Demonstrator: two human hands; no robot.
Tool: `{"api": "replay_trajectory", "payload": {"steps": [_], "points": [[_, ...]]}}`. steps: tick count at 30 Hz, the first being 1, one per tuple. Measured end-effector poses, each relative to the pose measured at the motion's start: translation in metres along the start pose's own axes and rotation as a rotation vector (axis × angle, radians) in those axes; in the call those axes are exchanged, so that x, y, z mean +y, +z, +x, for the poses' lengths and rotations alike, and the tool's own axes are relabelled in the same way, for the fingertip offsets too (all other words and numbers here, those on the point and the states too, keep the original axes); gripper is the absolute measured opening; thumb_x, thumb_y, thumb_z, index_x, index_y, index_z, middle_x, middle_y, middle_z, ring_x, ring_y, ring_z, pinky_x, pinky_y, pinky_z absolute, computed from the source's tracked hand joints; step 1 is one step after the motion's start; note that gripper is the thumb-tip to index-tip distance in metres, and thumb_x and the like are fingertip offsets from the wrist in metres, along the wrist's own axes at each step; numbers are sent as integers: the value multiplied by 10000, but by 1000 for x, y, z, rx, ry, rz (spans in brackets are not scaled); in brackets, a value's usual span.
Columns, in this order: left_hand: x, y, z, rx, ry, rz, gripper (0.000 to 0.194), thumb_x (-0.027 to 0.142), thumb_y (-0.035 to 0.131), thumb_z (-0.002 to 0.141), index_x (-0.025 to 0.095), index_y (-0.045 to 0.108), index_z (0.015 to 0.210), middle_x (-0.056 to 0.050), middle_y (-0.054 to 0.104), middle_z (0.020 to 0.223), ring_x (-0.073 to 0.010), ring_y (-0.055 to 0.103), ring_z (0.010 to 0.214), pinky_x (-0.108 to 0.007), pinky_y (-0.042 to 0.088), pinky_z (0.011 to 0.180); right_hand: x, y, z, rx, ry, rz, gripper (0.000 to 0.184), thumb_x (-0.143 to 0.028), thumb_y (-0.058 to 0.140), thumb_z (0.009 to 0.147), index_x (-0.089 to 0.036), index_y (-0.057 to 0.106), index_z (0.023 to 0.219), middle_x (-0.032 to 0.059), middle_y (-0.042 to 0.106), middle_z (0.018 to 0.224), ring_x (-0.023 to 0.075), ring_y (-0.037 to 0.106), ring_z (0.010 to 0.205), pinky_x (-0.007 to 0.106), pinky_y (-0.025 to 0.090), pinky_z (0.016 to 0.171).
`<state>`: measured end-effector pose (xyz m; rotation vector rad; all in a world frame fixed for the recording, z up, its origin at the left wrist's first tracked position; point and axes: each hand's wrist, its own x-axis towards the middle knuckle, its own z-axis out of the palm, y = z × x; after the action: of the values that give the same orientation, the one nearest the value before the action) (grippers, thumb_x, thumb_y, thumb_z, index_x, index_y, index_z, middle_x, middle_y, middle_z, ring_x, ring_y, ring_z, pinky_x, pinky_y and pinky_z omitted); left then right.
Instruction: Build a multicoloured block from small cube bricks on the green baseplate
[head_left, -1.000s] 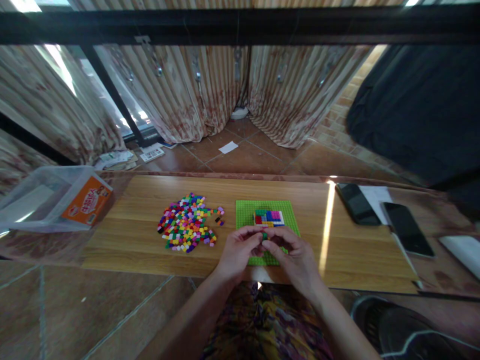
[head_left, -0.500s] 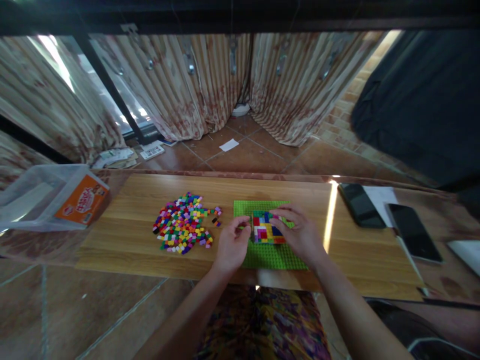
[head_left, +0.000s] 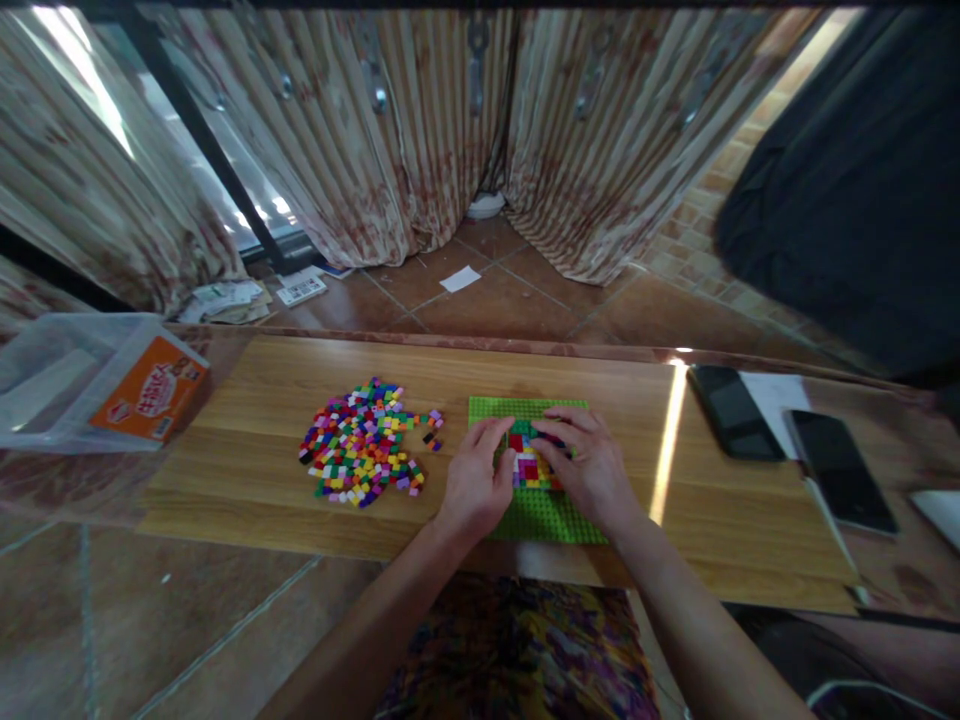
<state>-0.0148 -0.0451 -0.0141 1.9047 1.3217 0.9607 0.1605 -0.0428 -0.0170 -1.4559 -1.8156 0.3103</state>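
A block of many-coloured building bricks (head_left: pixel 529 467) sits on the green baseplate (head_left: pixel 551 522) in front of me. My left hand (head_left: pixel 478 478) is at the block's left edge, its thumb and forefinger spread apart; whether they touch the bricks is hard to see. From the right, my right hand (head_left: pixel 592 468) bends its fingers and thumb over the block's upper right part, gripping it and hiding the bricks there. Left of the baseplate lies a loose pile of small building bricks (head_left: pixel 360 445) in mixed colours.
The wooden tabletop (head_left: pixel 247 450) bears all this. A clear plastic box (head_left: pixel 67 430) with an orange label stands at far left. Two dark phones (head_left: pixel 731 412) and white paper (head_left: pixel 776 400) lie at right. Curtains (head_left: pixel 420 130) hang beyond the table.
My left hand has moved slightly right and its thumb and forefinger have parted. My right hand has come further over the block. The view has tilted a little downward.
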Motion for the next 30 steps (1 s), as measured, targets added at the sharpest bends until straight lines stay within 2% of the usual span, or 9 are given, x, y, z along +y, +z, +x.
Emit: {"api": "replay_trajectory", "payload": {"steps": [10, 16, 19, 23, 30], "points": [[4, -1, 0, 2, -7, -26, 384, 132, 489, 888, 157, 546, 1267, -120, 612, 1246, -223, 567, 1187, -395, 461, 1048, 0, 2, 1, 19, 68, -21, 200, -351, 699, 810, -267, 742, 986, 57, 687, 1061, 246, 620, 999, 454, 506, 911], [7, 3, 18, 38, -149, -92, 362, 159, 497, 888, 140, 585, 1239, -116, 649, 1228, -215, 608, 1141, -376, 481, 1020, 1, 0, -2, 35, 113, 70, 244, -383, 691, 811, -240, 730, 1005, 71, 683, 1079, 242, 621, 1017, 443, 498, 934], [4, 7, 34, -7, -223, -138, 331, 186, 527, 874, 142, 634, 1184, -107, 679, 1198, -218, 631, 1103, -380, 488, 1009, 1, 0, -3, 58, 151, 130, 231, -383, 636, 852, -236, 729, 1005, 77, 677, 1086, 231, 623, 1011, 435, 499, 928], [-1, 13, 49, -110, -238, -203, 273, 200, 554, 851, 152, 702, 1075, -85, 725, 1114, -205, 667, 1020, -361, 511, 969, 3, 2, -4, 102, 227, 174, 253, -391, 621, 851, -233, 722, 1020, 85, 668, 1102, 241, 610, 1046, 462, 474, 953], [-2, 18, 49, -153, -241, -213, 242, 202, 548, 844, 175, 746, 979, -53, 759, 1009, -185, 689, 933, -303, 546, 842, 4, 14, -4, 78, 353, 367, 296, -411, 658, 793, -223, 720, 1013, 88, 671, 1084, 239, 617, 1034, 456, 468, 954]]}}
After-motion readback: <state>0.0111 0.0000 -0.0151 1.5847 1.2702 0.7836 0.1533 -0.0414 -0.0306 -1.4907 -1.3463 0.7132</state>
